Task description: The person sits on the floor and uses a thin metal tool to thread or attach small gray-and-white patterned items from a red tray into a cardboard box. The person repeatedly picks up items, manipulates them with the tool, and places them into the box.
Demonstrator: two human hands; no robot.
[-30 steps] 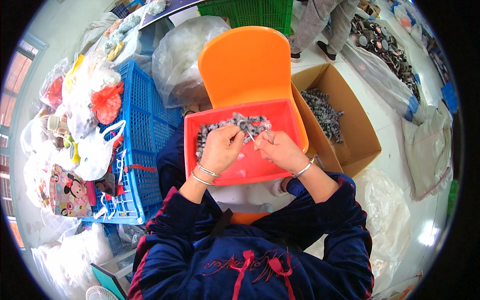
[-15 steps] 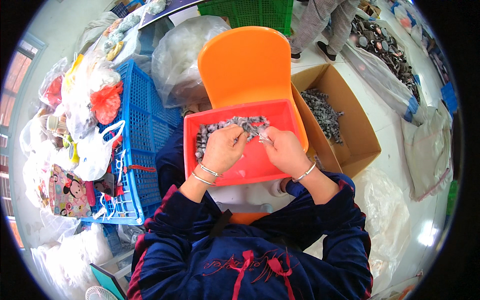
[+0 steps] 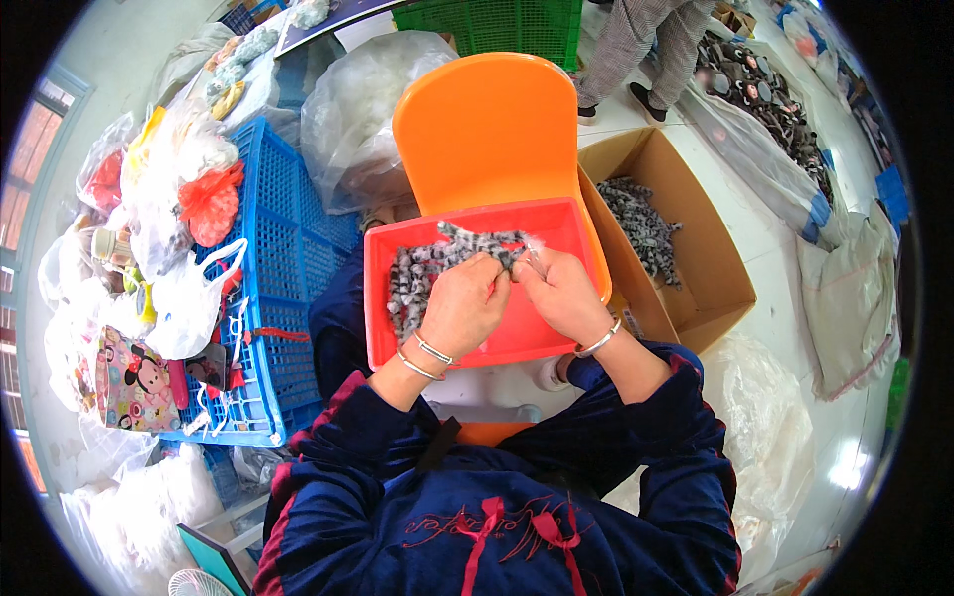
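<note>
Head view. The person sits bent over a red tray [image 3: 556,343] that rests on the seat of an orange chair [image 3: 484,129]. Both forearms come up from the lower edge in dark blue sleeves, and each wrist wears thin silver bangles. The left hand [image 3: 463,306] lies knuckles up over the middle of the tray, fingers curled down and closed on a grey-and-white patterned piece [image 3: 475,250] from the heap [image 3: 412,278] in the tray's left half. The right hand [image 3: 558,291] sits just beside it, fingertips pinched on the same piece near the tray's far rim, so the two hands meet there with the piece stretched between them.

To the right of the chair stands an open brown cardboard box [image 3: 696,288], a pile of like grey patterned pieces [image 3: 641,219] in its far end. On the left a blue plastic crate [image 3: 288,268] lies among white carrier bags [image 3: 189,298], one bag holding something red [image 3: 209,199], and a pink cartoon-printed bag [image 3: 134,382] sits at its near corner. Clear plastic sacks [image 3: 363,109] bulge behind the chair. A green crate [image 3: 497,25] stands at the top edge, beside another person's legs [image 3: 646,45].
</note>
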